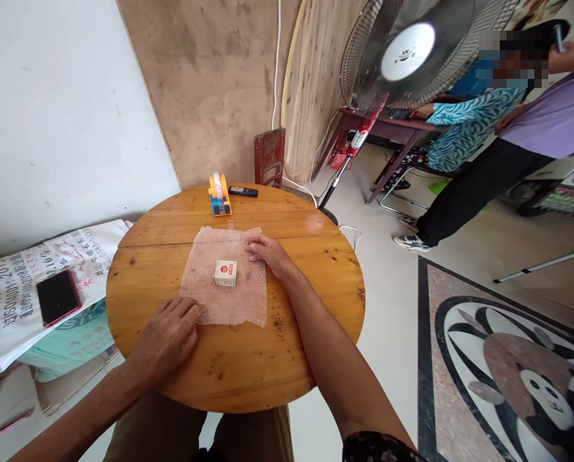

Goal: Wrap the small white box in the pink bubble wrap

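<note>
A sheet of bubble wrap (204, 256) lies flat on a round wooden table (152, 269). Near the sheet's middle sits a small cream-coloured box (226, 273) with red print on it. My left hand (174, 330) rests at the sheet's lower left corner, palm down, its fingers stretched out onto the edge. Across the sheet, my right hand (269, 253) lies over the upper right part, fingers extended and touching the wrap beside the box. Neither hand touches the box.
Beyond the wrap stand an orange and blue tape dispenser (219, 194) and a black handset-like device (243, 191). A phone (58, 297) lies on white sacks (94, 250) at left. A large fan (406, 54) and two people are at the right.
</note>
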Tool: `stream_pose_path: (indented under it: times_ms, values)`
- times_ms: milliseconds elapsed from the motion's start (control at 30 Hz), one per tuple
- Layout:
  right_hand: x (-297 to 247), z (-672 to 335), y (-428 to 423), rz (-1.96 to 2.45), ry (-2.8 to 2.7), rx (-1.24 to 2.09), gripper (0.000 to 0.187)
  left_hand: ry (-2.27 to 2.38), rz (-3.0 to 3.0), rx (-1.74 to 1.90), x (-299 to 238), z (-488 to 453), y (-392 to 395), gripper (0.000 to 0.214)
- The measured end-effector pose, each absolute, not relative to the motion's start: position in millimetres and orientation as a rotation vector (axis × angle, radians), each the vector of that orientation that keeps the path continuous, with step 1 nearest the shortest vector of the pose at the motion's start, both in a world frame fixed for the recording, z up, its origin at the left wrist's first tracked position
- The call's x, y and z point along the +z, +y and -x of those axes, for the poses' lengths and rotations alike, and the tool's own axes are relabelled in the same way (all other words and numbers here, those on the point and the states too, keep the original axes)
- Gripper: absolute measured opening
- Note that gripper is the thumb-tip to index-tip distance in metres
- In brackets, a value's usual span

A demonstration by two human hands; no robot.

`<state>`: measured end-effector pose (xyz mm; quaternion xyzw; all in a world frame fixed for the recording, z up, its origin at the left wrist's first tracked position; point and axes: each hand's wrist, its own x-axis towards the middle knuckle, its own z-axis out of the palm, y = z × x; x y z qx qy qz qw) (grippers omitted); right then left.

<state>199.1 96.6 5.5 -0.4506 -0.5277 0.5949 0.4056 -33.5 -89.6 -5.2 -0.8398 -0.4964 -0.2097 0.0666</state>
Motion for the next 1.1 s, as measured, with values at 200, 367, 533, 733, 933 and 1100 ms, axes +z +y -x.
stream_pose_path:
  times_ms: [200, 367, 533, 733, 933, 1100]
  values:
    - [6, -199, 97, 1.152, -1.334, 1.493, 0.015, -1.492, 2.541, -0.714, -6, 34, -88, 0.021]
    - [6, -199, 98, 1.152, -1.32, 1.48, 0.027, -1.505, 2.486, -0.843, -1, 30, -84, 0.017]
    - [3, -200, 101, 1.123, -1.299, 1.524, 0.032, -1.528, 2.531, -0.711, 8, 28, -81, 0.014]
    - [-1, -201, 107, 1.106, -1.313, 1.507, 0.026, -1.571, 2.55, -0.809, 11, 27, -69, 0.012]
    - [3, -202, 103, 1.111, -1.343, 1.518, 0.018, -1.833, 2.524, -1.049, 22, 24, -37, 0.007]
    - [4, -203, 105, 1.086, -1.379, 1.552, 0.032, -2.163, 2.471, -1.025, 41, 19, -5, 0.01]
